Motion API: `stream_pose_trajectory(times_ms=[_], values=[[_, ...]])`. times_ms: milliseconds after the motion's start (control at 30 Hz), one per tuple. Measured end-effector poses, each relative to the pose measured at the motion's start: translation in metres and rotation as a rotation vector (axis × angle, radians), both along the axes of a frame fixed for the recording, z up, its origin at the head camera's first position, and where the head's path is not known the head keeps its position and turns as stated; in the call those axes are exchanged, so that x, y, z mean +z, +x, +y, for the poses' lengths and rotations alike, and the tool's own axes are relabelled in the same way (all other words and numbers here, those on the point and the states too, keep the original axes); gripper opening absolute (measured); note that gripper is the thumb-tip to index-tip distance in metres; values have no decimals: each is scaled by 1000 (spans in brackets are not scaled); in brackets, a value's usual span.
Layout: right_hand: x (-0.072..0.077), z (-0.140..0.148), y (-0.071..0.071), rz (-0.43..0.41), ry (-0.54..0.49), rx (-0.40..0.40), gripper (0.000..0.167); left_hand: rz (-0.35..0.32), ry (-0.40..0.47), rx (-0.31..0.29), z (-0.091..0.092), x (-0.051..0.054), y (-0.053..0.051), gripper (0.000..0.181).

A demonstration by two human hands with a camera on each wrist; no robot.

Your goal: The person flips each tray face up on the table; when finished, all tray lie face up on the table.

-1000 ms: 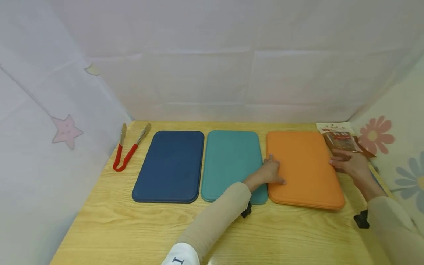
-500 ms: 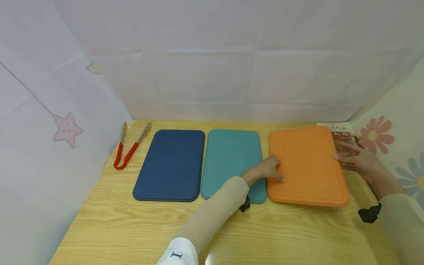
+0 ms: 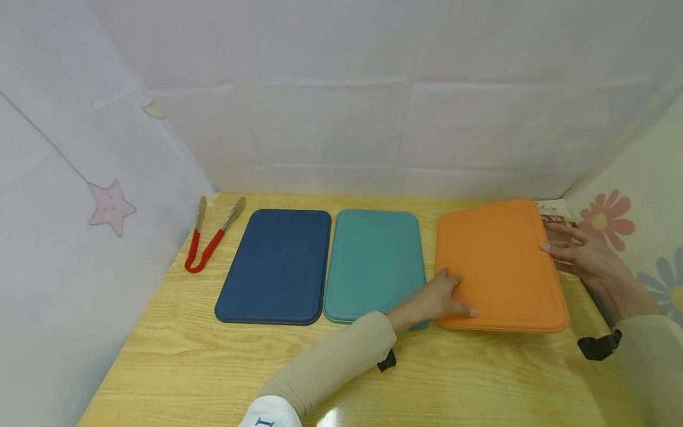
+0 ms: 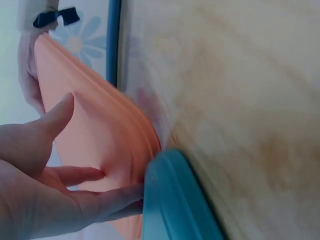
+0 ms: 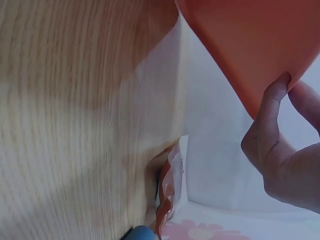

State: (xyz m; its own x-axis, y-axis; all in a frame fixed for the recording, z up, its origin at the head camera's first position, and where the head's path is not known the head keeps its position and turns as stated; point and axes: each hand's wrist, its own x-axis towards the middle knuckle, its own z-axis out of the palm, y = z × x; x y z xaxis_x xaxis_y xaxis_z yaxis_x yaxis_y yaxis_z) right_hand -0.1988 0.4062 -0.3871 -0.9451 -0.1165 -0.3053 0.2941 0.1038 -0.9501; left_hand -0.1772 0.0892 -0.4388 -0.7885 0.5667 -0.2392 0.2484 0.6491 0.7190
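An orange rectangular tray (image 3: 501,267) with rounded corners leans at the table's right side, its right edge lifted and its left edge low. My right hand (image 3: 592,261) pinches that raised edge, the thumb on one face and fingers on the other in the right wrist view. Bare wood shows below the tray there. My left hand (image 3: 440,296) rests spread on the tray's left part; in the left wrist view its thumb and fingers (image 4: 82,175) touch the orange surface. A teal tray (image 3: 373,261) lies flat just left, partly under my left forearm.
A navy tray (image 3: 274,267) lies left of the teal one. Red-handled tongs (image 3: 205,243) stand open at the far left. A brown-and-white food packet (image 5: 170,185) sits at the back right, mostly hidden in the head view. White cloth walls (image 3: 331,130) border the table.
The orange tray's right edge has risen and shifted right with my right hand, covering more of the packet. My left hand has slid toward the tray's near left corner.
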Motion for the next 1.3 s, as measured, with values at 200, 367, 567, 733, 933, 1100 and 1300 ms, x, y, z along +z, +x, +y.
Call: stream_pose_trajectory(times_ms=[200, 367, 567, 733, 933, 1100, 1300], values=[[8, -6, -3, 10, -177, 5, 76, 68, -94, 24, 3, 1, 20, 98], [13, -11, -5, -1, -309, 13, 45, 175, -157, -18, 5, 1, 32, 96], [17, -13, -4, 16, -391, 68, 45, 253, -143, -65, 0, 6, 41, 88], [22, -20, -7, 57, -433, 116, 51, 170, -80, -47, -5, 8, 41, 88], [30, -29, -10, 56, -385, 88, 62, 141, -34, -59, -10, 6, 42, 90], [35, -38, -9, 64, -297, 52, 74, 173, -30, -77, -11, 2, 44, 91], [45, -50, -10, 52, -209, 19, 81, 186, 0, -53, -14, 3, 48, 90]])
